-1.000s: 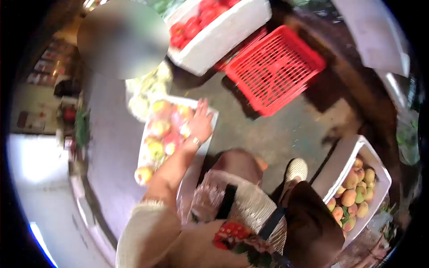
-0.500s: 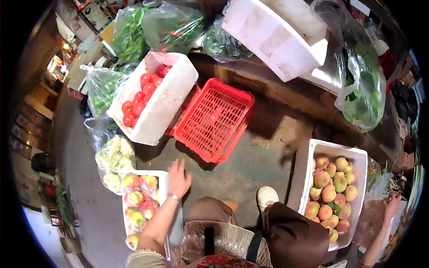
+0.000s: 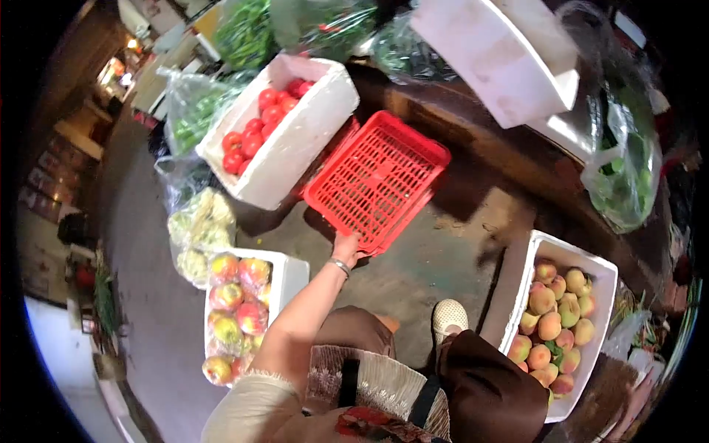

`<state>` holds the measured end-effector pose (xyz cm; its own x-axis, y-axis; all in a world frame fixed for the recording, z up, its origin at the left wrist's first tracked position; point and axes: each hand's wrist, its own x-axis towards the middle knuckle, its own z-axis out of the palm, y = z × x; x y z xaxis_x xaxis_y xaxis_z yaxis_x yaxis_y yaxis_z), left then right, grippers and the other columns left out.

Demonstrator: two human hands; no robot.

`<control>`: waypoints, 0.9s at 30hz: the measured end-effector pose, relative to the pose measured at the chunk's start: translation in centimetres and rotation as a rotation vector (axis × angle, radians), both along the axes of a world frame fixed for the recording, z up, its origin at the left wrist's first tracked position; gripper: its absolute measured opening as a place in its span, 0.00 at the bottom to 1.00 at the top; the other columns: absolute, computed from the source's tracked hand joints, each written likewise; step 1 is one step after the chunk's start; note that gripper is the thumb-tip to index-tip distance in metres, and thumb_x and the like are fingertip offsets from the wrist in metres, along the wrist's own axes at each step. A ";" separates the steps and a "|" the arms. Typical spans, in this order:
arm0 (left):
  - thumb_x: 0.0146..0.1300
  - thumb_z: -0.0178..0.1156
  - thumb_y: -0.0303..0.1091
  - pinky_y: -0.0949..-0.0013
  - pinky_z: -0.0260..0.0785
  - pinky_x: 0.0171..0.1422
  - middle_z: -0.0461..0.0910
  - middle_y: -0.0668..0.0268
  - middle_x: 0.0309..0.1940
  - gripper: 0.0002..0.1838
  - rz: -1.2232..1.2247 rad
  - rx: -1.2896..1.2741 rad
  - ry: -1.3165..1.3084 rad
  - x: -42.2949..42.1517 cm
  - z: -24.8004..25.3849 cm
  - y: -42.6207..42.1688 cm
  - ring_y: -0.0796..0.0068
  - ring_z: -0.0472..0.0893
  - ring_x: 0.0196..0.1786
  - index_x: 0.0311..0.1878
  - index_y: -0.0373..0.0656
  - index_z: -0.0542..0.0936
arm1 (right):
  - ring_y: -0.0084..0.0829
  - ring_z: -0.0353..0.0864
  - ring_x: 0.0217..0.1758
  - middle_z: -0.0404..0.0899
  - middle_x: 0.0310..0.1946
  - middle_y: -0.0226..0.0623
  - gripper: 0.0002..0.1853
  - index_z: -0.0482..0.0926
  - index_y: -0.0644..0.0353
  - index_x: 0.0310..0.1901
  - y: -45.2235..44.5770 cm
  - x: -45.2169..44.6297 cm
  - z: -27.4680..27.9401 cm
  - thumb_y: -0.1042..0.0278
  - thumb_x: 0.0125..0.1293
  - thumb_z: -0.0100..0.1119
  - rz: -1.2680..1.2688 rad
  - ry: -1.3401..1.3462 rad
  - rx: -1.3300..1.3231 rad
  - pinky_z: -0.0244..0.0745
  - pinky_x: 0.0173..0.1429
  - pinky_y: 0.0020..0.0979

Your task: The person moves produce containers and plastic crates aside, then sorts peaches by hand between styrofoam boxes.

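Where you reach down with your left hand (image 3: 346, 248), a clear bag of pale vegetables (image 3: 201, 229) lies well to its left. Nearer on that side, wrapped apples (image 3: 252, 317) fill a white box (image 3: 292, 277) beside your forearm (image 3: 304, 310). Beyond the hand and to its left, red tomatoes (image 3: 252, 142) sit in a tilted-looking foam box (image 3: 310, 144). Your left fingers are curled closed on the near corner of the red basket (image 3: 384, 177), which extends away from the hand, forward and slightly right. Your shoe (image 3: 450, 317) is lower and right of it. Farther right, peach-like fruit (image 3: 549, 325) fills another box (image 3: 604, 284). Beyond that, your right hand (image 3: 641, 391) is blurred at the edge; you cannot tell how far open it is or whether it holds anything.
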<state>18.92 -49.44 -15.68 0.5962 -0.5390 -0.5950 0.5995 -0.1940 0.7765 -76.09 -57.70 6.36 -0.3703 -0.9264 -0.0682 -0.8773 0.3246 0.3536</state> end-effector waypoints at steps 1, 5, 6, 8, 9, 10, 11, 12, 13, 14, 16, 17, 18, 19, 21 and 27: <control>0.70 0.44 0.18 0.45 0.85 0.44 0.71 0.53 0.63 0.27 -0.020 0.014 -0.057 -0.8 1.2 0.7 0.50 0.82 0.54 0.71 0.47 0.57 | 0.57 0.59 0.74 0.56 0.73 0.59 0.60 0.50 0.57 0.77 -0.2 -0.2 -0.4 0.38 0.49 0.73 0.027 0.002 0.008 0.59 0.74 0.52; 0.67 0.50 0.20 0.52 0.85 0.43 0.73 0.55 0.61 0.30 -0.014 0.042 -0.114 -1.8 0.7 5.2 0.58 0.82 0.54 0.71 0.45 0.57 | 0.59 0.63 0.69 0.59 0.70 0.58 0.52 0.50 0.44 0.78 0.6 11.1 1.5 0.52 0.53 0.69 0.231 0.193 -0.221 0.64 0.68 0.48; 0.66 0.51 0.18 0.54 0.85 0.46 0.74 0.56 0.61 0.31 -0.023 0.032 -0.105 -1.9 0.4 6.6 0.59 0.82 0.55 0.71 0.44 0.58 | 0.59 0.63 0.69 0.59 0.70 0.58 0.51 0.51 0.45 0.78 0.6 17.3 3.1 0.53 0.53 0.68 0.241 0.270 -0.280 0.64 0.68 0.48; 0.64 0.52 0.17 0.56 0.84 0.48 0.74 0.58 0.61 0.32 -0.032 0.035 -0.093 -1.8 0.3 9.0 0.61 0.81 0.56 0.70 0.43 0.58 | 0.58 0.63 0.70 0.59 0.71 0.55 0.48 0.56 0.47 0.76 -0.8 20.9 4.6 0.57 0.53 0.68 0.823 0.280 -0.592 0.69 0.65 0.46; 0.62 0.53 0.16 0.57 0.83 0.51 0.75 0.58 0.61 0.32 -0.068 -0.008 -0.101 -1.7 0.4 10.0 0.62 0.80 0.57 0.70 0.42 0.60 | 0.54 0.63 0.70 0.58 0.70 0.54 0.43 0.59 0.52 0.75 -0.9 24.1 5.9 0.60 0.57 0.66 0.857 0.101 -0.601 0.70 0.64 0.45; 0.61 0.53 0.15 0.59 0.81 0.54 0.75 0.59 0.61 0.32 -0.102 -0.062 -0.110 -1.5 0.5 10.5 0.63 0.80 0.58 0.69 0.42 0.61 | 0.50 0.64 0.71 0.58 0.70 0.52 0.38 0.61 0.56 0.73 -0.9 27.6 7.3 0.63 0.61 0.64 0.891 -0.084 -0.608 0.72 0.63 0.43; 0.60 0.54 0.15 0.60 0.78 0.58 0.75 0.59 0.61 0.32 -0.080 -0.109 -0.084 -1.7 1.2 10.7 0.64 0.79 0.59 0.68 0.42 0.64 | 0.47 0.64 0.71 0.58 0.70 0.50 0.34 0.63 0.61 0.72 -0.9 31.1 8.6 0.67 0.65 0.61 0.922 -0.264 -0.614 0.74 0.62 0.41; 0.60 0.54 0.15 0.60 0.78 0.58 0.75 0.59 0.61 0.32 -0.071 -0.114 -0.075 -1.7 2.1 11.0 0.64 0.79 0.59 0.68 0.42 0.64 | 0.46 0.63 0.71 0.57 0.70 0.50 0.36 0.61 0.62 0.72 -0.5 33.6 10.1 0.62 0.65 0.61 0.917 -0.394 -0.605 0.71 0.65 0.42; 0.60 0.54 0.14 0.60 0.78 0.59 0.75 0.59 0.61 0.32 -0.087 -0.155 -0.051 -1.7 3.4 11.3 0.64 0.79 0.59 0.68 0.42 0.64 | 0.45 0.63 0.72 0.56 0.71 0.49 0.38 0.60 0.63 0.73 0.5 35.5 11.6 0.58 0.65 0.61 0.884 -0.488 -0.580 0.68 0.67 0.43; 0.60 0.54 0.14 0.61 0.77 0.60 0.75 0.59 0.61 0.32 -0.105 -0.196 -0.028 -1.6 4.7 11.9 0.64 0.79 0.59 0.68 0.42 0.64 | 0.45 0.62 0.72 0.56 0.71 0.49 0.40 0.58 0.64 0.73 1.4 37.0 12.9 0.53 0.65 0.61 0.855 -0.561 -0.553 0.65 0.69 0.44; 0.59 0.55 0.14 0.61 0.74 0.65 0.75 0.59 0.62 0.34 -0.098 -0.210 -0.013 -1.7 6.7 13.4 0.65 0.77 0.62 0.70 0.42 0.63 | 0.44 0.61 0.72 0.55 0.72 0.48 0.45 0.55 0.64 0.74 2.1 38.7 15.1 0.46 0.64 0.62 0.816 -0.662 -0.499 0.61 0.72 0.45; 0.59 0.55 0.14 0.61 0.72 0.67 0.74 0.59 0.63 0.35 -0.093 -0.257 -0.042 -1.8 7.3 14.5 0.64 0.76 0.63 0.71 0.42 0.62 | 0.44 0.61 0.73 0.55 0.72 0.48 0.47 0.55 0.64 0.74 2.4 39.0 16.0 0.44 0.63 0.62 0.796 -0.709 -0.483 0.60 0.73 0.45; 0.59 0.55 0.14 0.60 0.71 0.68 0.74 0.59 0.64 0.35 -0.089 -0.300 -0.066 -1.9 8.0 15.8 0.64 0.75 0.65 0.71 0.42 0.61 | 0.45 0.60 0.73 0.56 0.72 0.49 0.50 0.56 0.64 0.74 2.7 38.8 17.3 0.40 0.59 0.63 0.821 -0.664 -0.395 0.59 0.73 0.45; 0.58 0.56 0.14 0.59 0.69 0.70 0.73 0.59 0.65 0.37 -0.075 -0.302 -0.050 -2.0 9.4 17.1 0.64 0.74 0.66 0.72 0.42 0.60 | 0.45 0.59 0.74 0.56 0.73 0.49 0.53 0.57 0.63 0.74 3.1 38.9 18.9 0.36 0.56 0.65 0.843 -0.615 -0.308 0.59 0.74 0.45; 0.59 0.55 0.14 0.59 0.68 0.70 0.72 0.59 0.65 0.36 -0.023 -0.314 -0.023 -2.2 11.8 19.2 0.63 0.73 0.66 0.72 0.42 0.60 | 0.48 0.60 0.74 0.57 0.73 0.53 0.53 0.59 0.58 0.74 3.9 41.9 23.1 0.34 0.53 0.67 0.950 -0.675 -0.292 0.60 0.72 0.50; 0.63 0.50 0.17 0.46 0.75 0.62 0.72 0.58 0.64 0.34 0.118 -0.403 -0.048 -1.1 16.9 24.7 0.54 0.75 0.63 0.73 0.44 0.59 | 0.49 0.58 0.76 0.56 0.74 0.52 0.57 0.56 0.56 0.75 0.6 48.8 25.1 0.40 0.46 0.73 1.142 -0.978 -0.236 0.56 0.75 0.54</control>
